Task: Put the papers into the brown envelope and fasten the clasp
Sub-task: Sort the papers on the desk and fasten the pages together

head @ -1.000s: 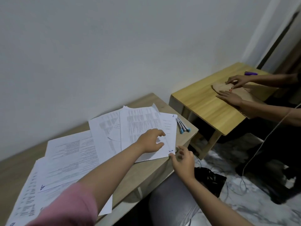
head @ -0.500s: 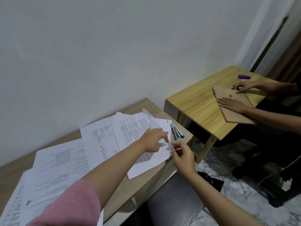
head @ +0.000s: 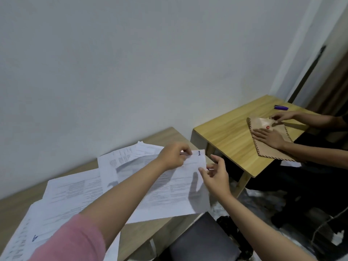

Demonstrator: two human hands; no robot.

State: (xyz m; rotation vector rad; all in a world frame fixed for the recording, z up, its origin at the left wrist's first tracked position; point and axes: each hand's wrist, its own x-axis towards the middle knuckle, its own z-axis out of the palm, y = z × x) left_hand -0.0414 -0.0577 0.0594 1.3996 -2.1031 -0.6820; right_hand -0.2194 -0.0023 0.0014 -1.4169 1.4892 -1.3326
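Papers: top sheet marked "1", another marked "A".

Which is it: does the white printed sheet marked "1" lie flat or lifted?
Lifted: the white printed sheet marked "1" curves above the other papers, its top pinched by the left hand.

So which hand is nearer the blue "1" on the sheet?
Left. The left hand pinches the sheet's top edge right beside the "1". The right hand is below and to its right, at the sheet's side edge.
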